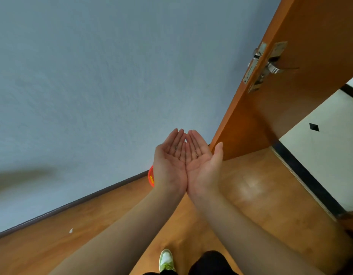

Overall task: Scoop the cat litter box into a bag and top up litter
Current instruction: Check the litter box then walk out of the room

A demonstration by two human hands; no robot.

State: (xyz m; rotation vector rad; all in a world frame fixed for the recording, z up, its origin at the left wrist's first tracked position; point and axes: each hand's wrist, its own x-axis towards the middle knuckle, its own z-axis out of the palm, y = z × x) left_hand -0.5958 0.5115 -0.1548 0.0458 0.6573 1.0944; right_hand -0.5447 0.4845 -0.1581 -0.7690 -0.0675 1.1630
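- Fingers (176, 139) straight and pressed side by side on both hands, tips pointing away, holding nothing.
- Far left: pale blue wall (92, 76), with a blurred dark smear low on it.
- Below it: dark skirting strip (72, 204), then wooden floor (104, 221) with a small white scrap (71, 230) lying near the skirting.
- Just left of the hands: part of an orange round thing (151, 176), mostly hidden behind the wrist; cannot tell what it is.
- Left hand (168, 165) palm up, little-finger edge touching the other hand.
- Right hand (203, 165) palm up as well, thumb raised on the outer side; together a shallow cup.
- Bottom centre: white and green shoe (166, 260) on the floor, dark trouser leg (210, 262) beside it.
- Right: orange-brown door (310, 36) standing open, metal handle (272, 69) and latch plate on its edge.
- Far right: pale tiled floor (330, 145) with a black diamond and a dark border strip.
- Litter box, scoop, bag: none in view.
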